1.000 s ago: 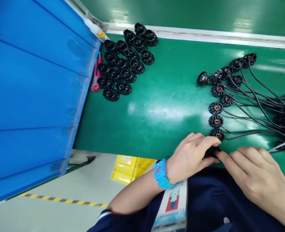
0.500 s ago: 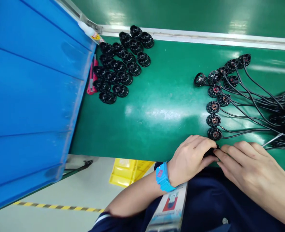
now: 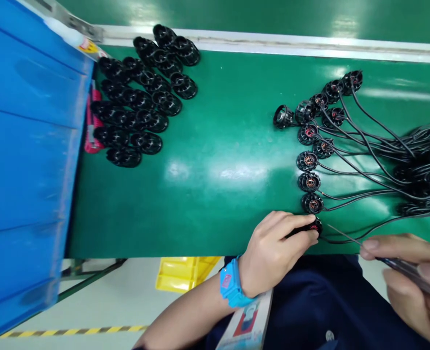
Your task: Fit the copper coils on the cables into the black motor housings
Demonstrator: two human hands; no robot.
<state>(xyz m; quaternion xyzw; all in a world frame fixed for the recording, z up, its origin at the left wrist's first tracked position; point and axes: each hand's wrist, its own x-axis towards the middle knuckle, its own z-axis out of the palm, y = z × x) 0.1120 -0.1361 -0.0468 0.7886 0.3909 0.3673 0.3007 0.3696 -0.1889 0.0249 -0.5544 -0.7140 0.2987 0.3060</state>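
Palm down, the left hand point(image 3: 271, 257) reaches in over the table edge, its thumb and index finger pinching a black round part point(image 3: 316, 226) with a reddish centre. That part sits between those fingertips, which cover much of its sides. To their right, the right hand point(image 3: 415, 279) is turned partly sideways, fingers closed round a thin-shafted tool point(image 3: 406, 273); its tip points at the part, just beside it. A black cable point(image 3: 378, 225) leads from near the left thumb, passing under the tool's shaft in this view. Just beyond the index fingertip begins a crowded line of wired parts point(image 3: 309, 182), their leads running to a heap of black cables point(image 3: 424, 167) beyond the right fingers. Well left of the left fingers, black parts point(image 3: 152, 119) cluster near a red tool point(image 3: 91, 129) and a blue panel point(image 3: 25, 165).
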